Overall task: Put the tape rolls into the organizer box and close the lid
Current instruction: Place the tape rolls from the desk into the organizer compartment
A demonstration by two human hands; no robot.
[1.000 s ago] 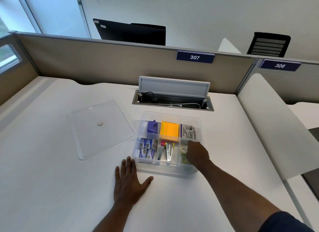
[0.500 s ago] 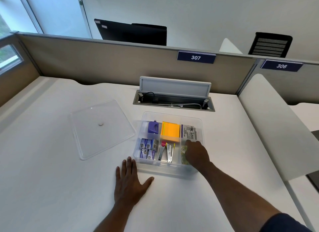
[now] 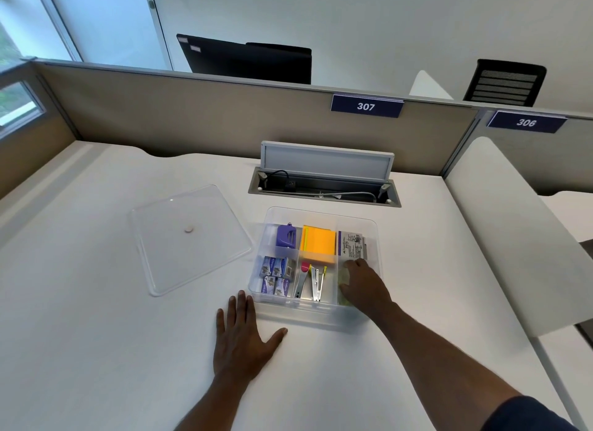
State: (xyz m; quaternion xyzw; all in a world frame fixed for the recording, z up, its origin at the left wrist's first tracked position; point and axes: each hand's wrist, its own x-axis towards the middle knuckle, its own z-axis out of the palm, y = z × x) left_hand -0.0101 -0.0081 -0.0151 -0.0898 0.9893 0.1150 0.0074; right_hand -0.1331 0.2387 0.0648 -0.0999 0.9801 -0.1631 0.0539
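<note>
A clear box (image 3: 321, 316) stands open on the white desk (image 3: 96, 334), split into compartments. The right hand (image 3: 364, 284) reaches into the near right one, its fingers (image 3: 354, 265) curled down over a pale, greenish tape (image 3: 344, 277) that shows only in part beneath them; whether they pinch it or just rest on it cannot be told. Just beyond the fingertips, in the far right compartment, lies a printed card pack (image 3: 353, 246). To their left are steel tools (image 3: 313, 284) with a pink tip, and past those, small blue packets (image 3: 276, 275). Beyond the tools sits an orange pad (image 3: 318, 244), with a purple sharpener (image 3: 286, 236) left of it. The left hand (image 3: 239, 337) lies flat on the desk with its fingers (image 3: 240, 308) spread, the tips just beside the box's near left corner, the thumb pointing along its front wall. The clear lid (image 3: 189, 238) lies flat on the desk well left of the box, apart from both hands. Behind the box a cable hatch (image 3: 324, 186) in the desk stands open, cords inside. A tan partition (image 3: 192, 116) bears plates reading 307 (image 3: 365, 106) and 306 (image 3: 526, 122); above it show a dark monitor (image 3: 247, 58) and a black chair back (image 3: 505, 82). A window (image 3: 19, 103) is at far left.
</note>
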